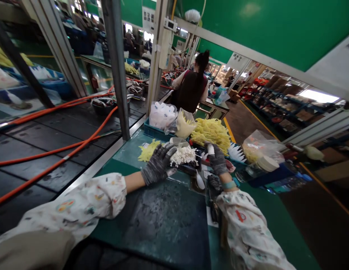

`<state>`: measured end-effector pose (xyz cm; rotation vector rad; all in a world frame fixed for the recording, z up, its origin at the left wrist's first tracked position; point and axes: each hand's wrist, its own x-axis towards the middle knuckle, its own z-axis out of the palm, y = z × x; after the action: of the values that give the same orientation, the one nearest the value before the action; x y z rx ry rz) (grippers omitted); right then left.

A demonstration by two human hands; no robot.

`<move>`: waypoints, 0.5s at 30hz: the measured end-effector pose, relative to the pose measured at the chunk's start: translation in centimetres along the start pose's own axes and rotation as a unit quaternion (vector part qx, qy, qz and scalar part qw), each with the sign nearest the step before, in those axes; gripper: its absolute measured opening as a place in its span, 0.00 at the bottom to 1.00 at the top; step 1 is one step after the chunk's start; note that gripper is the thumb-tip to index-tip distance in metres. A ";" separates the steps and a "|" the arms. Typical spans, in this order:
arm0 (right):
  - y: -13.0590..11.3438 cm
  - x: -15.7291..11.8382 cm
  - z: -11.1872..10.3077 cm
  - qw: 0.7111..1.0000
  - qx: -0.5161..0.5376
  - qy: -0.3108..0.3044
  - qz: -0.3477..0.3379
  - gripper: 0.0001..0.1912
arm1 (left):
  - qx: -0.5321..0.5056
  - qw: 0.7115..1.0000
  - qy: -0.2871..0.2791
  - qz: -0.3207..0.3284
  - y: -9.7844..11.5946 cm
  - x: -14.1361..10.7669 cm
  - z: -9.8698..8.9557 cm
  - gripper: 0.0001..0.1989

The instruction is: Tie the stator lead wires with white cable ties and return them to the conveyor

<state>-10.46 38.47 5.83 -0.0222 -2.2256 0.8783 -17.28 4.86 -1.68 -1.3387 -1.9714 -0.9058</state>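
Left hand (159, 164), in a grey knit glove, lies half open, its fingertips against a bunch of small white plastic pieces (182, 156), with no firm grip visible. Right hand (216, 159), gloved alike, curls partly closed just beside that bunch, a small white item (210, 149) at its fingers, the hold impossible to tell. Nearby on the green workbench (270, 210): a heap of yellow strands (211, 135) and a blue plastic crate (154, 132) of bagged white parts.

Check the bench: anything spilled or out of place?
A loose patch of yellow strips lies directly on the green bench top beside the left hand, apart from the main yellow heap, so it looks spilled.
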 end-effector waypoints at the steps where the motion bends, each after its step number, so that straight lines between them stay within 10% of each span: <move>1: 0.0 -0.5 -0.1 0.999 -0.007 0.032 -0.009 0.27 | 0.043 0.999 -0.001 0.023 0.5 0.0 0.7 0.43; 4: -0.6 -2.9 0.0 0.983 -0.075 0.056 -0.160 0.28 | 0.140 0.989 -0.040 0.017 1.4 0.4 2.8 0.43; 7: -1.2 -4.8 0.8 0.905 -0.196 -0.054 -0.373 0.38 | 0.181 0.976 -0.113 -0.030 1.6 1.3 4.3 0.42; 11: -1.2 -5.0 2.1 0.877 -0.246 -0.101 -0.400 0.47 | 0.166 0.972 -0.164 -0.029 1.0 2.0 3.6 0.47; 15: -1.1 -3.8 2.5 0.873 -0.229 -0.099 -0.419 0.45 | 0.124 0.977 -0.172 -0.016 -0.9 0.9 -1.3 0.45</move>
<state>-9.02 35.11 2.84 0.7813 -2.2373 -0.1337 -18.30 4.08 -0.36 -1.3888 -2.2832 -0.4402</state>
